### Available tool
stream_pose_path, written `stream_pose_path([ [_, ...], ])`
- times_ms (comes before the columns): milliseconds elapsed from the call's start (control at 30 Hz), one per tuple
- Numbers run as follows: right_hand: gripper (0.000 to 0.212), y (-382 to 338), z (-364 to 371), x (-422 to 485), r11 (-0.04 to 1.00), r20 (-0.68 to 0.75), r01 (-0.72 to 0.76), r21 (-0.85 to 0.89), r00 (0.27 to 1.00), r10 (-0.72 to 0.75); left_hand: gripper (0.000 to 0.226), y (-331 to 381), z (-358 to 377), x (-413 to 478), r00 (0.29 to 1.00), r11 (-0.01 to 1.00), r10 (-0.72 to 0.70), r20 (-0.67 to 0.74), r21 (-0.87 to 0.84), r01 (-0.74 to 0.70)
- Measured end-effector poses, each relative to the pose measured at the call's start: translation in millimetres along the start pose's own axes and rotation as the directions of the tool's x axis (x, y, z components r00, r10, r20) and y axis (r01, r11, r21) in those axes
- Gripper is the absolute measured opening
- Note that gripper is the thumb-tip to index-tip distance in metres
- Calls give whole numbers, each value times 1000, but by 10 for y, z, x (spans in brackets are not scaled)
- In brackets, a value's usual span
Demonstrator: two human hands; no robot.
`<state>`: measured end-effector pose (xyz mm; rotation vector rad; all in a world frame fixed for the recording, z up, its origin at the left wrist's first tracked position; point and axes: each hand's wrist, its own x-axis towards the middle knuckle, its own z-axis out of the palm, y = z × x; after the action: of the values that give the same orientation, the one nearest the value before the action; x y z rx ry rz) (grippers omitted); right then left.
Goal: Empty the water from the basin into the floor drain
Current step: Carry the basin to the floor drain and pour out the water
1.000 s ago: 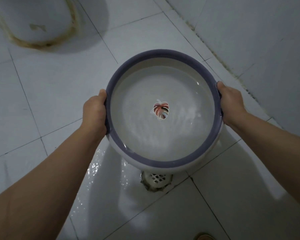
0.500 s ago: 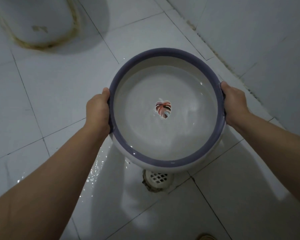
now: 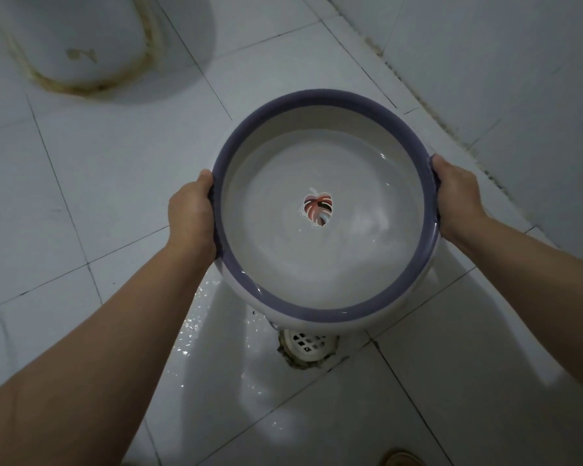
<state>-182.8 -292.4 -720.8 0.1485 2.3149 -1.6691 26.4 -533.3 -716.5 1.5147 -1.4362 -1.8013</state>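
A round white basin (image 3: 323, 306) with a purple rim and a leaf picture on its bottom hangs above the tiled floor, tipped toward me. Clear water lies in it, reaching its near edge. My left hand (image 3: 192, 210) grips the rim on the left and my right hand (image 3: 456, 196) grips it on the right. A white grated floor drain (image 3: 308, 343) shows just below the basin's near edge, partly hidden by it. The tiles left of the drain glisten with water.
A toilet base (image 3: 78, 38) with a stained seal stands at the top left. A tiled wall (image 3: 519, 95) runs along the right, with a dirty joint where it meets the floor. A sandal tip (image 3: 401, 459) shows at the bottom edge.
The basin with both hands has shifted slightly to the right and toward me. Water in it has settled, and more wet sparkle shows on the tiles beside the drain.
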Motion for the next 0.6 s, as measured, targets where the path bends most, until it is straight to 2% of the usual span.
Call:
stream_pose_path([
  [600,26,24,2,33,1000,-7,23,4,1000,-23,24,-6,12,-13,1000,1000,-4,-6,-21,4],
])
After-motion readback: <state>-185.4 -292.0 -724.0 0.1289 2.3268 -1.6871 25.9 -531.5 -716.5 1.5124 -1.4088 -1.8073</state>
